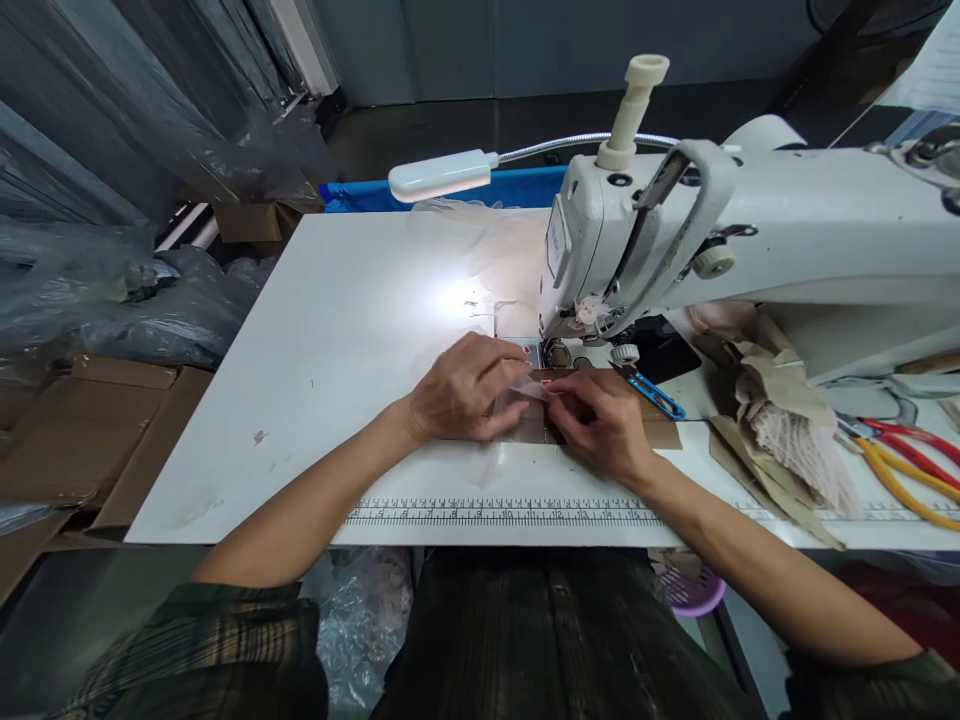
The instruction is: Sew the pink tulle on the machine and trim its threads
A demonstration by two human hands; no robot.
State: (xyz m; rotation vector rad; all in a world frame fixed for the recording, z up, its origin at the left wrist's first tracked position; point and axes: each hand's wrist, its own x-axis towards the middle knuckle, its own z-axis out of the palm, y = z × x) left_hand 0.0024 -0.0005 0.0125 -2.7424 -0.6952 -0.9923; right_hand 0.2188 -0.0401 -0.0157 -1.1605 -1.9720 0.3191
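Note:
My left hand [465,392] and my right hand [601,425] meet just in front of the needle of a white sewing machine [750,225]. Both have their fingers curled and pinched on a small, thin, see-through piece of fabric [517,402] lying on the white table [330,340]. A brown card piece [664,433] lies under my right hand. The fabric sits close to the presser foot [555,352], lit by the machine's lamp [439,175].
Blue thread snips [656,395] lie right of the needle. A heap of beige and pink fabric [780,420] and red and yellow scissors [911,465] sit at the right. A printed ruler [502,512] runs along the table's front edge. Cardboard boxes [82,430] and plastic-wrapped rolls stand at the left.

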